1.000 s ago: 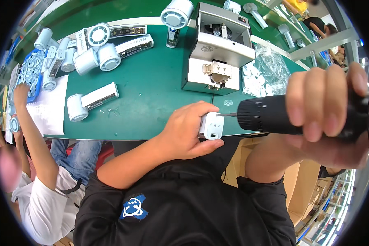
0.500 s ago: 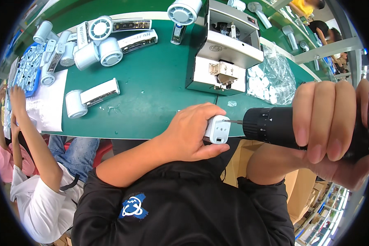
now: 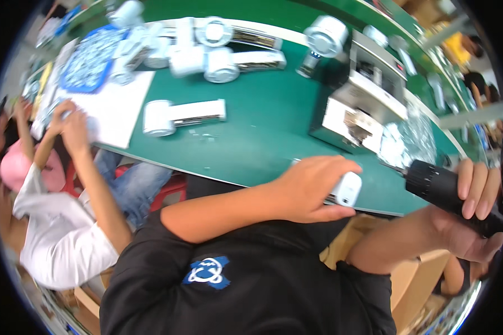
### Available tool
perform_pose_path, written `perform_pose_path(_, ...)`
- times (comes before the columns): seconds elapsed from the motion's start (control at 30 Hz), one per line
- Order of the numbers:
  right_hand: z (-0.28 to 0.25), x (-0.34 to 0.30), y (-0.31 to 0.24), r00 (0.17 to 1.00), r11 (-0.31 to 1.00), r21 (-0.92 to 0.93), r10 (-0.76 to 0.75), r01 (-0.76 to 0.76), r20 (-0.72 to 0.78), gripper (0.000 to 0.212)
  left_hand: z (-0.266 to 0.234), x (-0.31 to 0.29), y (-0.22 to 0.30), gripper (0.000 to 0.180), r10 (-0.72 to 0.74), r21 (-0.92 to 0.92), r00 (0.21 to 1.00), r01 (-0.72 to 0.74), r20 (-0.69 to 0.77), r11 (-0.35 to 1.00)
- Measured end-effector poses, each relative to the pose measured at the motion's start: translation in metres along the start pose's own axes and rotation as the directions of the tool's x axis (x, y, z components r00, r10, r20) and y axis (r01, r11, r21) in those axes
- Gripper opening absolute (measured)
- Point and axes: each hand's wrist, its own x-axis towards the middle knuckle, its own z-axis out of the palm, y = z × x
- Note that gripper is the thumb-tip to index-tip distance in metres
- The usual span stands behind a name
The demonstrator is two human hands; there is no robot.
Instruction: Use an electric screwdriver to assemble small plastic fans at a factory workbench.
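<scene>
My left hand (image 3: 310,190) is wrapped round a pale blue handheld fan (image 3: 350,188) near the table's front edge. Only the fan's rounded end with a small port shows past my fingers; the rest is hidden. To the right, my right hand (image 3: 475,195) grips a black electric screwdriver (image 3: 433,185) by its body. Its thin bit points left toward the fan, with a gap between them. Another fan (image 3: 198,111) lies on the green table (image 3: 257,134), its handle open along one side.
A metal-fronted machine (image 3: 357,111) stands at the back right, beside a clear bag of white parts (image 3: 399,142). Several fans (image 3: 221,64) lie along the back. At left, a co-worker's hands (image 3: 70,120) are near a blue tray of small parts (image 3: 86,89).
The screwdriver's bit has come away from the fan's end, where it met the upper part. The view has swung, so table and hands sit farther right in the picture.
</scene>
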Motion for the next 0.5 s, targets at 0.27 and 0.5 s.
perform_pose_path(0.27,-0.019,-0.028,0.053,0.988,0.946,-0.299,0.087,-0.122,-0.129,0.053,-0.118,0.025,0.039,0.059,-0.146,0.343,0.885,0.317,-0.442,0.884)
perform_pose_path(0.5,-0.011,-0.029,0.051,0.995,0.969,-0.225,0.086,-0.097,-0.057,0.06,-0.266,0.014,0.009,0.042,-0.257,0.706,0.874,0.484,-0.412,0.516)
